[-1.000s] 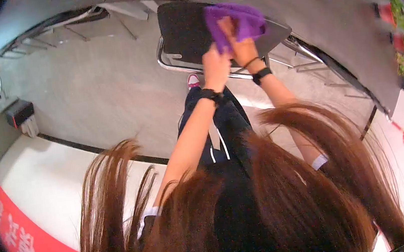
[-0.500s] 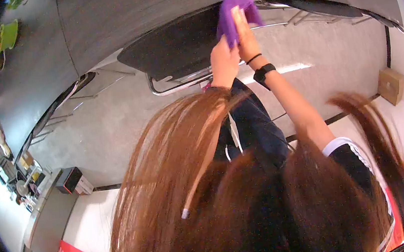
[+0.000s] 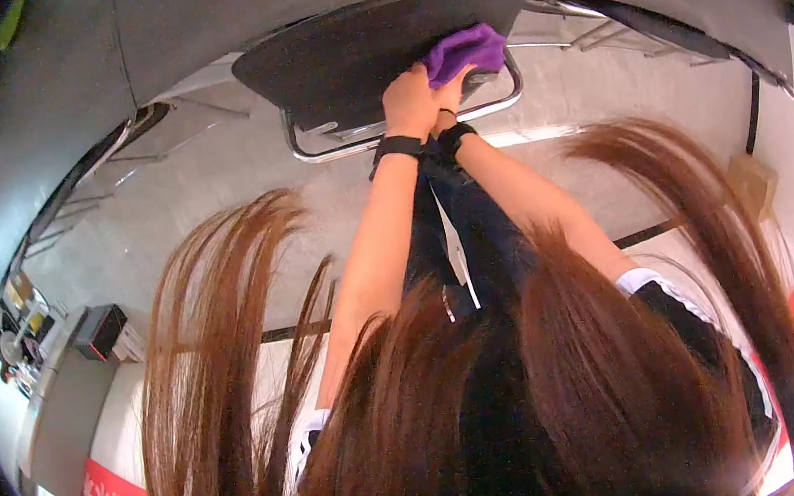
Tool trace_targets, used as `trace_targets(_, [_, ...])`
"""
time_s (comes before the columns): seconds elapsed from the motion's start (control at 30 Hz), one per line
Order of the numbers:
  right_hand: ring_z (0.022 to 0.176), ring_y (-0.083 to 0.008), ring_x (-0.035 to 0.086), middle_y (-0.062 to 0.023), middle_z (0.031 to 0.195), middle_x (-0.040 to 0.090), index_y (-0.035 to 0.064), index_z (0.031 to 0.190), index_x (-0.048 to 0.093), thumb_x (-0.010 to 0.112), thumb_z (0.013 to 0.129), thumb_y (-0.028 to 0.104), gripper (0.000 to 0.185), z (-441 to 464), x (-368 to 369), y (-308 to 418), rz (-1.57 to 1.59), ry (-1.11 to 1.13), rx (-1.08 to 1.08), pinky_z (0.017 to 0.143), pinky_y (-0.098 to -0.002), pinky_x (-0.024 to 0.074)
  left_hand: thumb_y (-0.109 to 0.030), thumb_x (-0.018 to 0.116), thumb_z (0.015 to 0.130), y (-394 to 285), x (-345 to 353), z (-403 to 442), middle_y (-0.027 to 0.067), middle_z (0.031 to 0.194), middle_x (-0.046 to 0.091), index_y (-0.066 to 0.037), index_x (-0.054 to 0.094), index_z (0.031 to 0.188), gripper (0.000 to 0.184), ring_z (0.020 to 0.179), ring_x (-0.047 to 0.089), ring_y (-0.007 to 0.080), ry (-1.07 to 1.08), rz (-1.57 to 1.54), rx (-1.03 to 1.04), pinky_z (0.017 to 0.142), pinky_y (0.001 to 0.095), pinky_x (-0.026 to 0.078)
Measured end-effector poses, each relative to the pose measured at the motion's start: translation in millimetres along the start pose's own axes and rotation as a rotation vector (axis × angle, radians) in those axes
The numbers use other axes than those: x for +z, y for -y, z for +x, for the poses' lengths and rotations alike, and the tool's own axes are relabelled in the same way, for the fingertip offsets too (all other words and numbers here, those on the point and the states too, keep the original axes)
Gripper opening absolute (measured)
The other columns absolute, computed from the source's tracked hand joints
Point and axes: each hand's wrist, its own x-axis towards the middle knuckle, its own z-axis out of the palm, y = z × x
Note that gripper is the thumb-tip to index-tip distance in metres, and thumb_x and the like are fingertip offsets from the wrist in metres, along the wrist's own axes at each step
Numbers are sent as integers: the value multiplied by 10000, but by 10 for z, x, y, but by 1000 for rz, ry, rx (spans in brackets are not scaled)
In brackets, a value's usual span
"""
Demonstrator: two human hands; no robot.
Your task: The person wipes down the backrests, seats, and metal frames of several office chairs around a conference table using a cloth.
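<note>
A crumpled purple cloth (image 3: 467, 53) lies against the right part of a black chair seat or panel (image 3: 344, 61) with a chrome tube frame. My left hand (image 3: 410, 105) is closed at the cloth's left lower edge. Close beside it, my right hand (image 3: 453, 92) is closed on the lower side of the cloth, its fingers partly covered by the fabric. The two hands touch or nearly touch. Black bands are on both wrists.
A long dark grey table (image 3: 190, 16) curves across the top. Further chair frames stand under it on both sides. A cardboard box (image 3: 752, 186) is at the right wall, a black box (image 3: 101, 330) at the left. Long brown hair hangs across the lower view.
The view has turned and shifted. The cloth has moved down from the far edge of the black surface and is more bunched, with both hands closer together.
</note>
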Motion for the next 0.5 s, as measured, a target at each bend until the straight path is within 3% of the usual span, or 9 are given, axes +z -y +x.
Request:
trace_targets(0.1, [1220, -310, 467, -129, 1352, 469, 6, 1351, 422, 481, 934, 324, 528, -323, 39, 356, -616, 283, -173, 1016, -382, 369, -273, 556, 830, 279, -251, -221, 253, 879, 655, -15, 613, 978, 303, 845, 636, 425, 32, 68, -148, 743, 528, 500])
trace_targets(0.2, [1182, -300, 507, -113, 1307, 534, 6, 1315, 490, 461, 939, 353, 512, -524, 333, 674, -918, 487, -458, 985, -384, 403, -224, 551, 777, 825, -373, -421, 263, 903, 651, -17, 638, 941, 278, 869, 619, 447, -49, 74, -266, 749, 533, 496])
trace_targets(0.23, [1169, -297, 521, -108, 1291, 555, 5, 1303, 512, 455, 941, 363, 511, -559, 562, 737, -919, 515, -561, 975, -385, 415, -196, 542, 766, 1017, -418, -520, 257, 906, 650, -13, 642, 930, 265, 887, 609, 453, -117, 60, -274, 753, 529, 493])
trace_targets(0.27, [1101, -323, 576, -155, 1205, 618, 29, 1179, 609, 511, 886, 309, 417, -564, 1444, 383, -531, 405, -657, 953, -407, 433, -171, 522, 770, 980, -668, -648, 253, 921, 648, -2, 640, 919, 254, 898, 597, 457, -124, 54, -365, 762, 539, 483])
trace_targets(0.3, [1032, -353, 603, -187, 1138, 636, 42, 1108, 642, 539, 865, 271, 349, -713, 1389, 530, -110, 551, -465, 903, -424, 465, -189, 524, 794, 1305, -611, -750, 247, 848, 657, 15, 632, 932, 269, 805, 632, 417, -205, 59, -365, 697, 503, 491])
trace_targets(0.33, [964, -382, 630, -219, 1072, 655, 55, 1036, 674, 566, 845, 233, 283, -809, 1097, 845, 311, 675, -250, 852, -441, 498, -206, 530, 808, 1382, -783, -830, 214, 782, 660, 20, 636, 901, 266, 729, 636, 355, -177, -143, -485, 649, 456, 481])
trace_targets(0.37, [964, -358, 637, -213, 1039, 667, 32, 1093, 639, 585, 836, 190, 306, -836, 971, 1043, 220, 751, -318, 846, -436, 497, -223, 535, 823, 1407, -948, -927, 181, 717, 663, 24, 641, 870, 273, 653, 641, 294, -149, -348, -599, 601, 409, 472])
trace_targets(0.4, [964, -334, 644, -207, 1006, 679, 9, 1150, 604, 605, 828, 147, 350, -846, 845, 1200, 128, 821, -382, 839, -430, 496, -228, 544, 825, 1508, -987, -1036, 152, 681, 651, 19, 642, 843, 267, 627, 628, 256, -216, -499, -575, 579, 374, 458])
trace_targets(0.5, [1054, -369, 600, -258, 1146, 613, -29, 1224, 540, 588, 814, 101, 433, -821, 157, 1581, -105, 902, -747, 918, -416, 477, -246, 560, 835, 1594, -1023, -1326, 80, 609, 626, 1, 644, 766, 269, 566, 589, 161, -382, -823, -537, 530, 285, 419])
